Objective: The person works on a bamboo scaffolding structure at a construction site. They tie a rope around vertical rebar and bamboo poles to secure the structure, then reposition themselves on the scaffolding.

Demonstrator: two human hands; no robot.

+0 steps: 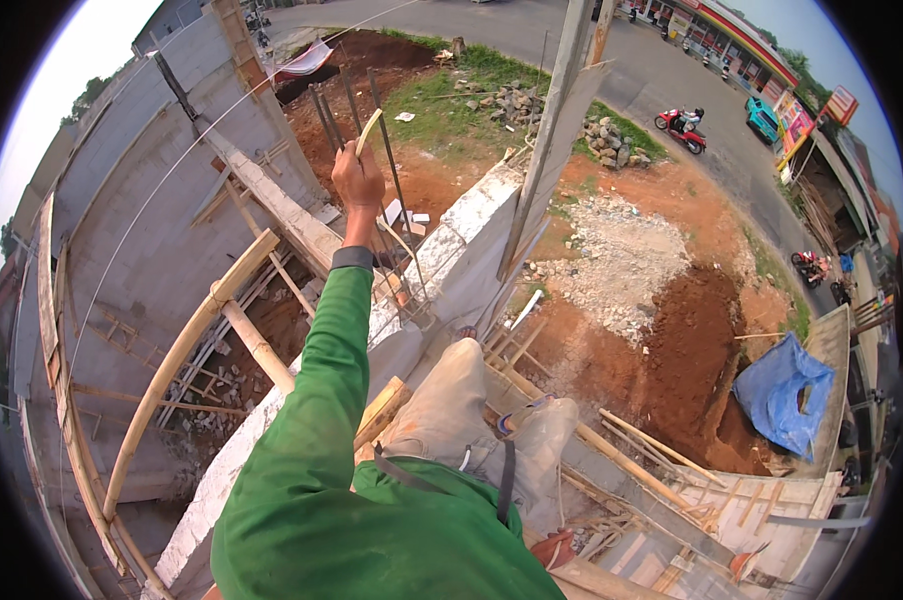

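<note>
My left hand (359,180), at the end of a green sleeve stretched forward, is closed around a pale, curved strip (370,130). The strip looks like split bamboo or wood, and its upper end sticks out above the fist. Thin steel rebar rods (389,150) rise right beside the hand from the top of a white-crusted concrete wall (476,215). Whether the fist also touches a rod, I cannot tell. My right hand is not visible. My knees, in dusty pale trousers (436,400), are bent beside the wall top.
Curved bamboo poles (186,365) stand on the left, before a tall grey wall (161,210). An upright board (546,140) rises ahead. Far below to the right are red soil (686,350), pale rubble (626,260) and a blue tarp (786,392). Bamboo poles (626,455) lie beside my legs.
</note>
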